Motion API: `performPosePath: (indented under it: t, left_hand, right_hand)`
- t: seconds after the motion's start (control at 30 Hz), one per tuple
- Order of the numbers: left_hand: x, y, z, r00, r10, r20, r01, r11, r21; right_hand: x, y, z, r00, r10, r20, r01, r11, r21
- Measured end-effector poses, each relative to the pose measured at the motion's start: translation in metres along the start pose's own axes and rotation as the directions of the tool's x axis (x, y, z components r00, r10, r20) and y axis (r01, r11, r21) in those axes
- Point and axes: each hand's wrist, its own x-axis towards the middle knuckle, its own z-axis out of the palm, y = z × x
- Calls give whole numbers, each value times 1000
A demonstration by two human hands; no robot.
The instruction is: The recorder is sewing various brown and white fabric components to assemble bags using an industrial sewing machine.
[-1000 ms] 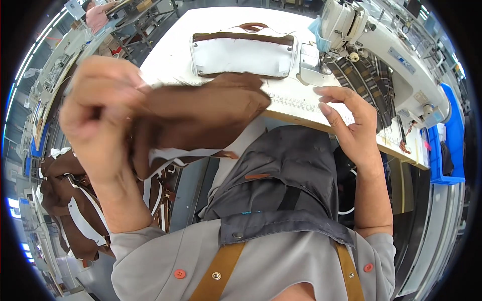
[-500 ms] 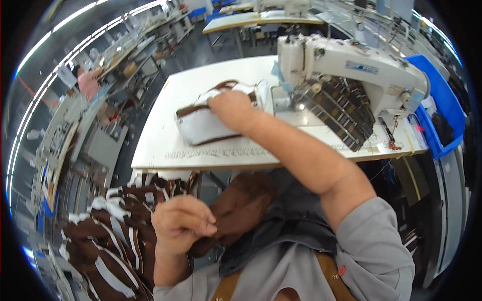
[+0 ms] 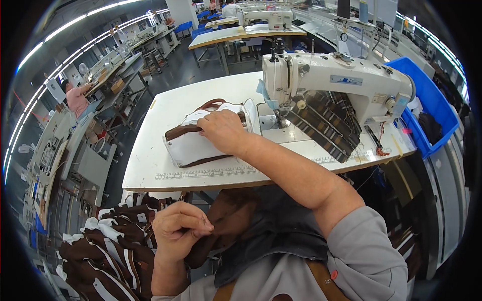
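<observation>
A white bag with brown trim (image 3: 196, 153) lies on the sewing table, its brown handle (image 3: 213, 104) looping up at the far side. My right hand (image 3: 223, 131) reaches across and rests on the bag, fingers curled over its brown-trimmed edge. Just right of the bag stands a white sewing machine (image 3: 346, 75). Dark striped, plaid-like fabric (image 3: 324, 123) hangs beneath the machine's arm. Below the table edge, in front of my body, my left hand (image 3: 179, 228) is held up closed, thumb pressed to fingers. Whatever it may hold is too small to make out.
Brown and white sewn pieces (image 3: 113, 246) are piled low on the left. A blue bin (image 3: 437, 145) with dark cloth stands right of the machine. Tweezers (image 3: 372, 135) lie on the tabletop's right part. A person (image 3: 78, 98) sits at a distant bench on the left.
The view has shifted, so the table sits lower and further left. My right hand stays on the bag, and my left hand stays closed in nearly the same pose.
</observation>
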Motion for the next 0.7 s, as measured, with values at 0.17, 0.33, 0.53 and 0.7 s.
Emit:
performPosePath:
  t: [0.17,0.33,0.53,0.7]
  left_hand:
    - [6,-19,-2,985,38,-166,26,930,367]
    - [5,-31,19,914,-261,-311,252,965,-67]
    - [20,-42,20,930,-308,-200,230,913,-336]
    - [9,-78,1,895,-133,426,367,761,-534]
  right_hand:
    - [-28,-43,-54,934,-54,-353,254,794,552]
    - [-74,-81,-103,982,-162,95,80,816,572]
    - [-87,-64,-97,986,-147,84,81,845,528]
    - [-99,-56,-104,995,-81,61,15,712,702]
